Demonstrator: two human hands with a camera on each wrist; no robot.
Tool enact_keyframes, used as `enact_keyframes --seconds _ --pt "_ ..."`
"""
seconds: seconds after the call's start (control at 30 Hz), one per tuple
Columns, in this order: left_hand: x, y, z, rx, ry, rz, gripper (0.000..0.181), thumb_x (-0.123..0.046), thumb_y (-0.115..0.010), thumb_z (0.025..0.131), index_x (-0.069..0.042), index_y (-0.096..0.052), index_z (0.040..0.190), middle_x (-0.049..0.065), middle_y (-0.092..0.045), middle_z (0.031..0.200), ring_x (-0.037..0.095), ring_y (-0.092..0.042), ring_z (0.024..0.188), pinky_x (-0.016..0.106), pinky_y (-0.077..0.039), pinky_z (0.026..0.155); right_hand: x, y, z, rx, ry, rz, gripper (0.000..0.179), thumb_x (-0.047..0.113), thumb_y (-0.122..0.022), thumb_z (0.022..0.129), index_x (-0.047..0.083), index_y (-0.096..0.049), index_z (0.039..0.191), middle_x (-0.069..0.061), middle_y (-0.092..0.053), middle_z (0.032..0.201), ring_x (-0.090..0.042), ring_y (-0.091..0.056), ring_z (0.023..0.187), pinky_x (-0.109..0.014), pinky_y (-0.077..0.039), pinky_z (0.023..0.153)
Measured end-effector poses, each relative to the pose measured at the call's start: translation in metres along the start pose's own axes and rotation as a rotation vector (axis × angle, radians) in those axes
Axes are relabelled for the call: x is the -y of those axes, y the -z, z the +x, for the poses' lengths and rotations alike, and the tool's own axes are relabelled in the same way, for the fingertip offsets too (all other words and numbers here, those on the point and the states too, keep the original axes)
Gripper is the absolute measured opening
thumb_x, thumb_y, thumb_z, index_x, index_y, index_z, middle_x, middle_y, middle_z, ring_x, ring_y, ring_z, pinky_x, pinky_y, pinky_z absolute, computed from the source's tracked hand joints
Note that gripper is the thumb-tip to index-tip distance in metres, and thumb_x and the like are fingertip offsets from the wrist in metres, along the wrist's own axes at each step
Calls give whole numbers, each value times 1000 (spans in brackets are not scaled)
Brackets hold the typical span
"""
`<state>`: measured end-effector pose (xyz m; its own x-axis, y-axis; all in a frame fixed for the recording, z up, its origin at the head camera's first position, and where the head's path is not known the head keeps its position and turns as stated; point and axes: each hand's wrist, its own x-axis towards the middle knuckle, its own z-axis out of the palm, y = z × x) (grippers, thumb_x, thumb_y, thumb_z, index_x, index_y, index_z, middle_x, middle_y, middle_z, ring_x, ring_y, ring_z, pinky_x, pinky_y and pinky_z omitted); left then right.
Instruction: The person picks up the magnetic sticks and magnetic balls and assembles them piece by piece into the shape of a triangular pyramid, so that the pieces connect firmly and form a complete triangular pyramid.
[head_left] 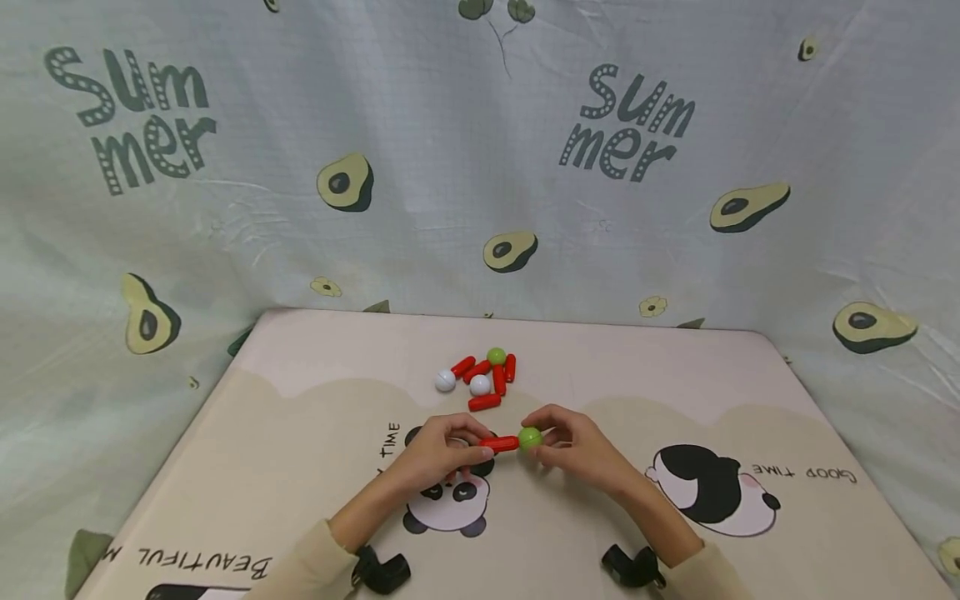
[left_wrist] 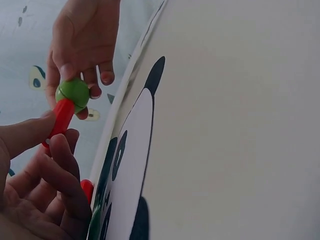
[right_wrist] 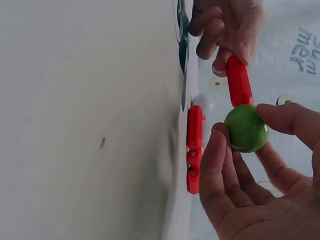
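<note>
Between thumb and fingers my left hand [head_left: 442,447] pinches a red rod [head_left: 500,443] by its near end. My right hand [head_left: 579,443] grips a green ball [head_left: 530,438], thumb on one side and fingertips on the other. Rod and ball meet end to end, as the right wrist view shows with the red rod [right_wrist: 239,81] against the green ball [right_wrist: 247,128]. In the left wrist view the rod runs from the left fingertips up to the ball [left_wrist: 73,95]. Both hands are just above the printed panda on the table.
Beyond the hands lies a loose group of several red rods [head_left: 484,402], white balls [head_left: 445,381] and another green ball [head_left: 497,356]. The pale table [head_left: 585,525] carries printed animals and lettering. A printed cloth [head_left: 435,108] hangs behind it. Black devices [head_left: 386,575] are at both wrists.
</note>
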<state>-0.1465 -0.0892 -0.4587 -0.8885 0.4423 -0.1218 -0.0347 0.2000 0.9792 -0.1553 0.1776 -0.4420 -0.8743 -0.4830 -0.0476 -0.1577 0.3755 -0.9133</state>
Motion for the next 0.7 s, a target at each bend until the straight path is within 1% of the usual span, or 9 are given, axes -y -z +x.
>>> enact_keyframes --seconds 0.07,0.2,0.33,0.4,0.53,0.7 --pt "1 1 0 -2 2 8 26 -19 -75 95 -7 -71 117 3 -71 91 13 -59 59 20 -45 53 1 -1 0 4 10 -5 36 6 -71 92 -1 -63 126 -16 -66 120 -24 -68 100 -21 -57 83" --pt "1 2 0 -12 -3 20 25 -19 -74 95 -8 -71 117 3 -71 92 14 -61 59 21 -46 54 2 -3 1 10 21 -11 34 4 -71 90 0 -63 123 -16 -66 120 -24 -68 101 -19 -56 85" --pt "1 3 -1 -31 -1 31 23 -19 -74 95 -9 -72 115 4 -73 92 14 -61 63 22 -48 55 0 -3 2 29 3 -16 35 6 -72 91 -1 -62 124 -17 -67 119 -24 -70 100 -20 -57 85" --pt "1 2 -1 -27 -3 43 22 -20 -75 95 -9 -73 114 5 -73 91 14 -61 65 22 -49 56 -1 -3 2 45 -22 -19 35 7 -72 92 -1 -63 124 -16 -67 119 -23 -70 99 -21 -56 83" --pt "3 2 0 -2 -13 82 20 -19 -76 94 -7 -74 110 7 -75 90 15 -63 69 23 -54 60 -1 -3 2 79 -76 -30 35 10 -72 91 -1 -64 123 -14 -67 117 -22 -68 92 -23 -56 77" --pt "3 5 0 30 -31 165 19 -19 -80 90 -7 -78 104 8 -76 86 14 -63 67 23 -54 59 -2 -3 1 119 -105 -51 34 12 -74 90 0 -66 121 -11 -67 110 -20 -65 85 -23 -56 68"
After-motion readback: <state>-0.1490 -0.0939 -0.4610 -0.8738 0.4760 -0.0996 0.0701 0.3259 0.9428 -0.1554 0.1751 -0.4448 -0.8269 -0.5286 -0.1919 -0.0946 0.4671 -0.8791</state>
